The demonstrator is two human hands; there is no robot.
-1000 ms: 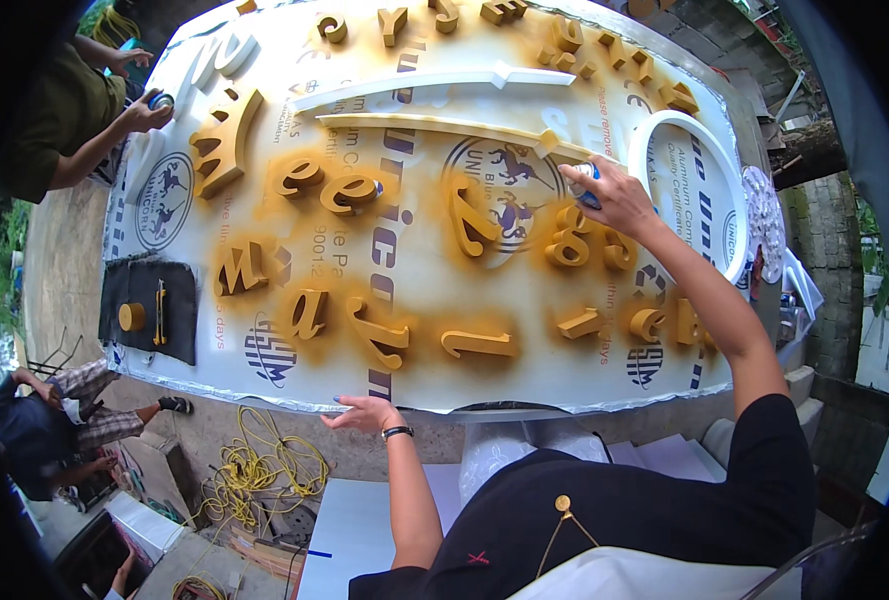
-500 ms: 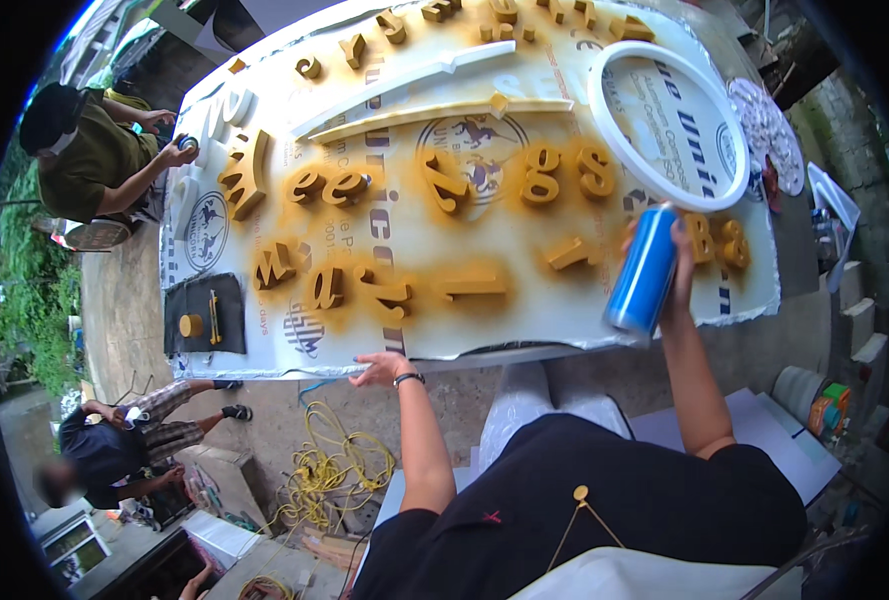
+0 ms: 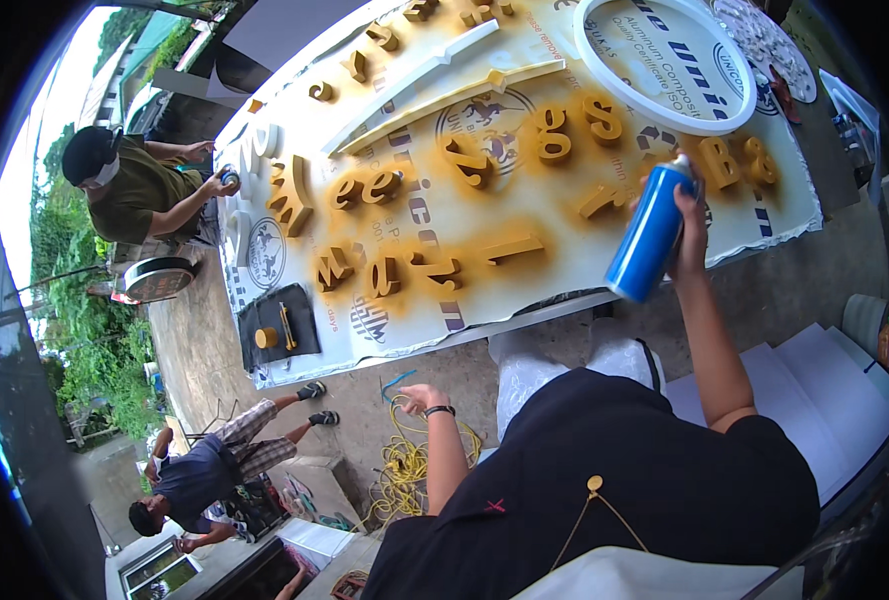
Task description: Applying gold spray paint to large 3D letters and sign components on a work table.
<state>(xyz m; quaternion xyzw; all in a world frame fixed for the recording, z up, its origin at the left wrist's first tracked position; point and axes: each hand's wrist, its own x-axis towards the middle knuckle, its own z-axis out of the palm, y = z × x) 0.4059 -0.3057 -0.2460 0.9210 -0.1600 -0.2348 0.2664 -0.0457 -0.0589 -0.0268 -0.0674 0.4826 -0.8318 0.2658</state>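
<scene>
On concrete floor (image 3: 189, 335) outdoors, at a film-covered tabletop (image 3: 792, 212) strewn with gold letters (image 3: 514, 252), with a white ring (image 3: 689, 127) by the right edge. Gripping a blue spray can (image 3: 649, 238) in the right hand (image 3: 692, 228), across the near edge, right of its middle. Holding the left hand (image 3: 422, 400) released, loosely curled, clear of the near edge.
</scene>
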